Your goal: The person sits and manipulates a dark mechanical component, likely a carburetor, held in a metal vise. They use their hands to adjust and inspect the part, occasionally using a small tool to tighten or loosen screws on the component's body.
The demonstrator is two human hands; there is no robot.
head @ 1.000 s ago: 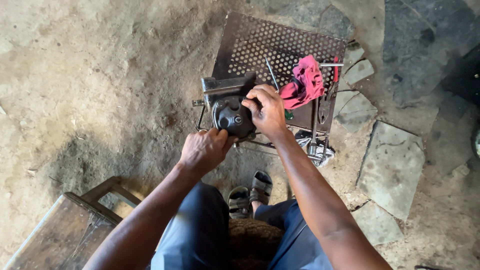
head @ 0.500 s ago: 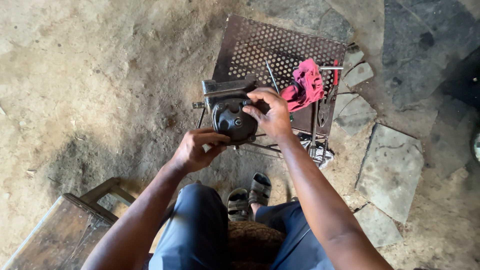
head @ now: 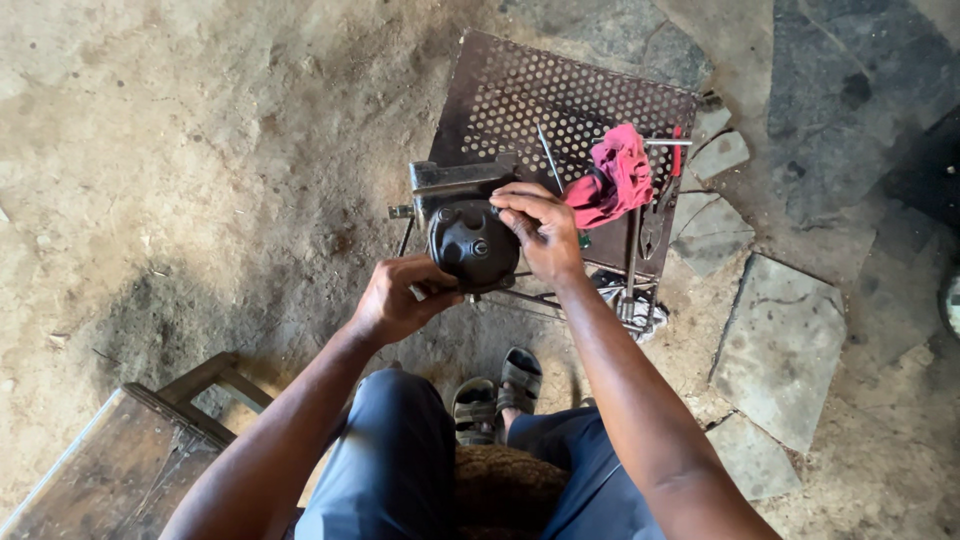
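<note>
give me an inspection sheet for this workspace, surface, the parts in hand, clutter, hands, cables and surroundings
Surface: rusty perforated metal plate lying on a dirt floor.
Job's things: dark round machine part at the plate's near edge, against a grey metal block.
Clutter: pink rag, thin metal rod, red-handled tool on the plate.
Hands: left hand gripping something small beside the part, which I cannot identify; right hand resting on the part's top.
Cables: nothing seen.
Surroundings: flat stone slabs to the right, wooden bench at lower left, sandalled feet below.
</note>
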